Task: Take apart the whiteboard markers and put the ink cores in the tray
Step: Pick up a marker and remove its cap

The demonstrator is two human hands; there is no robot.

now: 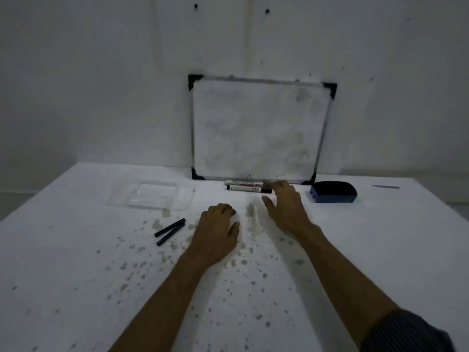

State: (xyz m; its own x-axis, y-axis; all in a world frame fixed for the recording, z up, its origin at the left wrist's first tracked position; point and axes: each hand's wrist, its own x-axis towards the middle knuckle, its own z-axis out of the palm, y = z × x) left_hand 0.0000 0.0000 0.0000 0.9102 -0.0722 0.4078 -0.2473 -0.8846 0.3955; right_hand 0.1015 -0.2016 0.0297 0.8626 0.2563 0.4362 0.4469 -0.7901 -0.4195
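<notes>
Head view: clear plastic tray empty near table's far edge; two white-barrelled markers intact, right hand fingers spread, reaching them; left hand flat, holding nothing

Dim, greyish, grainy light — soft focus throughout, darker corners, wide-angle bending at the edges.

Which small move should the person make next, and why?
Probably close the right hand on the nearer of the two markers lying before the whiteboard: its fingers already reach their right ends, and the clear tray looks empty.
</notes>
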